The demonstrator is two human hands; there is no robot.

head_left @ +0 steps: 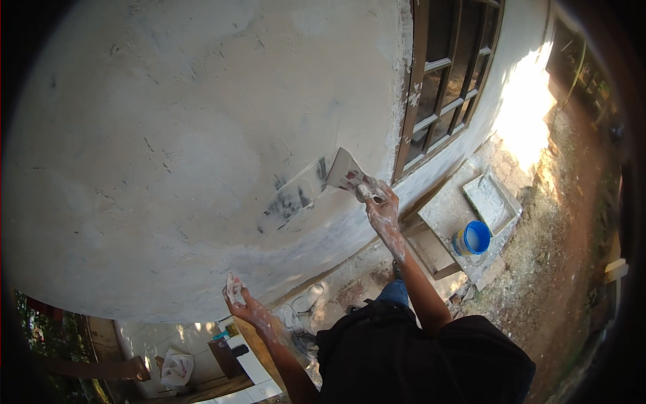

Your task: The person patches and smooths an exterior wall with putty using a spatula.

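My right hand, smeared with white paste, grips a wide putty knife. The broad blade lies against the wall, at the right end of a patch with dark grey streaks and fresh-looking putty. Lower and to the left, my left hand is raised close to the wall's lower part. Its fingers are half curled and coated in white paste, with the thumb apart; I make out no tool in it.
Right of the putty knife is a brown-framed window. Below it, a paste-splattered board carries a shallow tray and a blue bucket. At lower left, a white plastic bag lies on pale tiles near a low white-topped surface.
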